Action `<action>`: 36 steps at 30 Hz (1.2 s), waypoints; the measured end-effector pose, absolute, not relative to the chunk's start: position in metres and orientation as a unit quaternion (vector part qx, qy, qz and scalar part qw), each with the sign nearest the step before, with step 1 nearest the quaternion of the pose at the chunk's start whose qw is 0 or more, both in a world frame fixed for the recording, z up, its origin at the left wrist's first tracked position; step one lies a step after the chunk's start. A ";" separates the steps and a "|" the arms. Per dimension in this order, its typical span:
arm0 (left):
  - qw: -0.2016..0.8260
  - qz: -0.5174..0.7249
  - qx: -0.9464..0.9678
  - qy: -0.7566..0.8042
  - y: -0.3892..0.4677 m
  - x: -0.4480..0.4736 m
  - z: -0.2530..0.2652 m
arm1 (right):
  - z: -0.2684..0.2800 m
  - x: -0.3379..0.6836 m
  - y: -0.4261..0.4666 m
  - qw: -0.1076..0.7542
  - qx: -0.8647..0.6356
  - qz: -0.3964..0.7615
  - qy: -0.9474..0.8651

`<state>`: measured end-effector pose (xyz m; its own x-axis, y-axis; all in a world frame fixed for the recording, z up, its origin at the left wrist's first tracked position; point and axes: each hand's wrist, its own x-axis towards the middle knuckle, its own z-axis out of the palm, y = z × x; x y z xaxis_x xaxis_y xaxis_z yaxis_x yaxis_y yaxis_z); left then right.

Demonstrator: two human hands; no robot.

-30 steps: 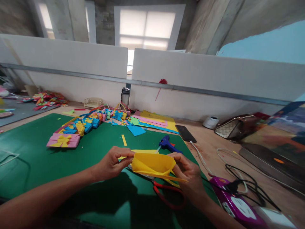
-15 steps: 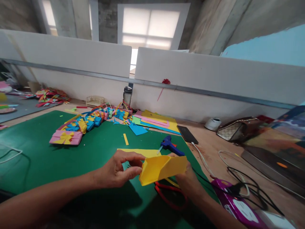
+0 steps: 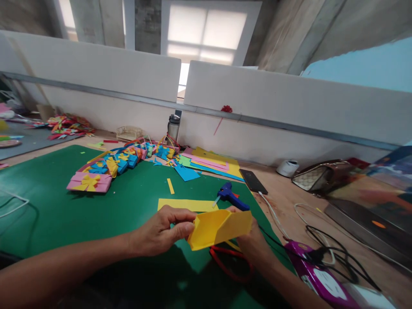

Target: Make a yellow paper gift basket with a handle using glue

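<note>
A folded yellow paper box (image 3: 212, 231), partly formed with one end open, is held above the green mat (image 3: 135, 214). My left hand (image 3: 169, 227) pinches its left edge between thumb and fingers. My right hand (image 3: 252, 240) grips it from behind on the right; most of those fingers are hidden by the paper. Just beyond lies a flat yellow paper strip (image 3: 183, 204), with a blue glue gun (image 3: 231, 197) at its right end, nozzle toward the strip. Under the box, a red loop (image 3: 228, 262) rests on the mat.
Small finished paper baskets with bows (image 3: 88, 182) stand in a row at the left back. Coloured paper sheets (image 3: 212, 161), a phone (image 3: 253, 181) and a bottle (image 3: 174, 127) lie or stand behind. On the right are a purple power strip (image 3: 317, 274) and cables.
My left fingers have closed in on the left edge of the yellow paper box. The box and my right hand stay nearly in place; the view has shifted slightly.
</note>
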<state>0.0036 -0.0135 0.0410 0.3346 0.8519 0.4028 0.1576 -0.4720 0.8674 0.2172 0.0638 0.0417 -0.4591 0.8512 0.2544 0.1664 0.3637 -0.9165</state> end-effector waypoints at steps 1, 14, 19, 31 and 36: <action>0.374 0.457 0.727 0.351 -0.014 0.004 0.042 | 0.042 0.217 0.064 0.391 -0.347 0.447 -0.726; 0.275 0.450 0.751 0.398 -0.011 0.001 0.035 | 0.043 0.217 0.064 0.396 -0.333 0.476 -0.711; 0.268 0.472 0.740 0.396 -0.006 -0.003 0.029 | 0.039 0.225 0.062 0.440 -0.351 0.370 -0.740; 0.266 0.405 0.716 0.503 0.009 -0.009 0.034 | 0.039 0.233 0.054 0.420 -0.139 -0.073 -0.894; 0.162 0.336 0.823 0.427 0.013 0.014 0.058 | 0.038 0.233 0.053 0.388 -0.115 -0.175 -0.898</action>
